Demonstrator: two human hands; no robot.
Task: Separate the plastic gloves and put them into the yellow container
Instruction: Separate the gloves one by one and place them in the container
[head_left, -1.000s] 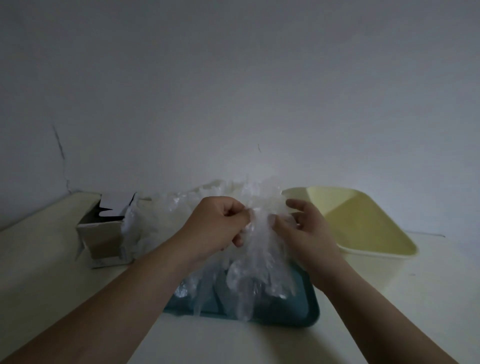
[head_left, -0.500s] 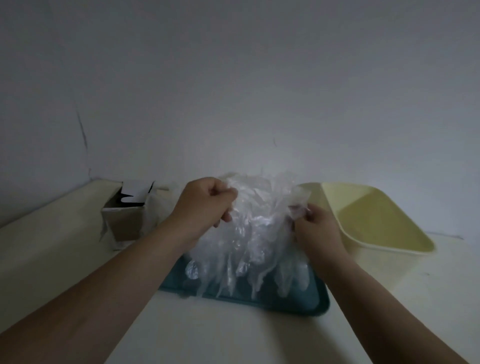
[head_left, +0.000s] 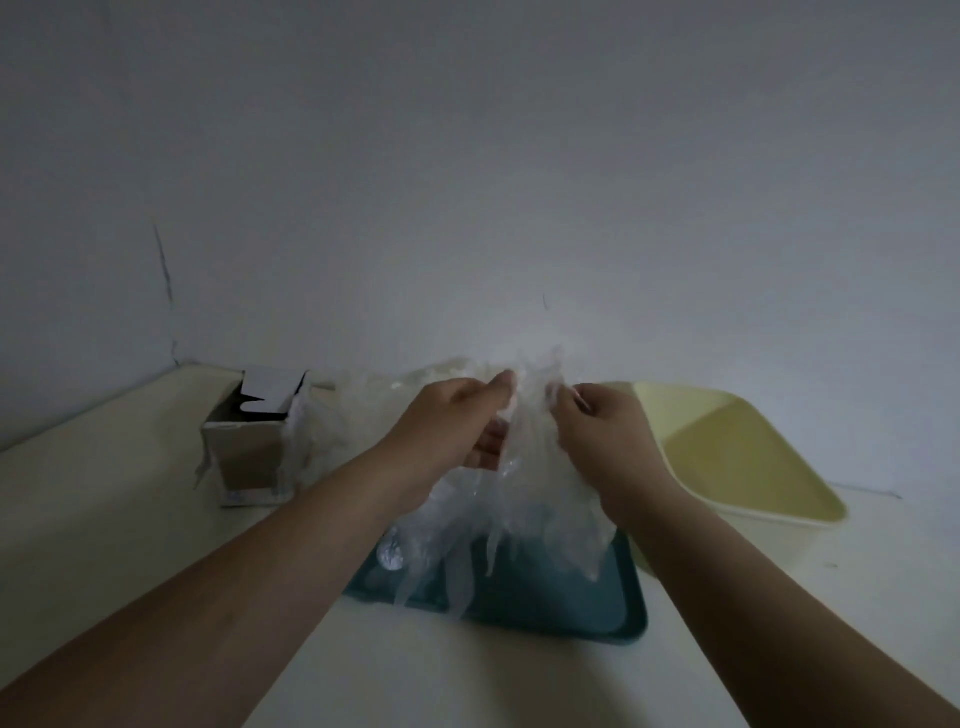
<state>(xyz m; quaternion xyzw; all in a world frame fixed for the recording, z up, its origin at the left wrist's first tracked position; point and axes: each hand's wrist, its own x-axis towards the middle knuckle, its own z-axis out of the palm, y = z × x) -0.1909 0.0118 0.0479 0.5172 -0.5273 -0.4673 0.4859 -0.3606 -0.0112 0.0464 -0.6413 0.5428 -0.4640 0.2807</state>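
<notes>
Pale table (head_left: 104, 519), gloves (head_left: 540, 493) over tray (head_left: 597, 618), yellow container (head_left: 779, 512)

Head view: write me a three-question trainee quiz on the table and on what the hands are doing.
1. Fill in: the cardboard box stands to the person's ___ of the teal tray.
2. Pick one: the left hand and the right hand both pinch A) the tray's rim, B) the bunch of plastic gloves, C) the box.
3. True or false: gloves already lie in the yellow container.

Key: 1 left; 2 B; 3 false, no gloves show inside it.
</notes>
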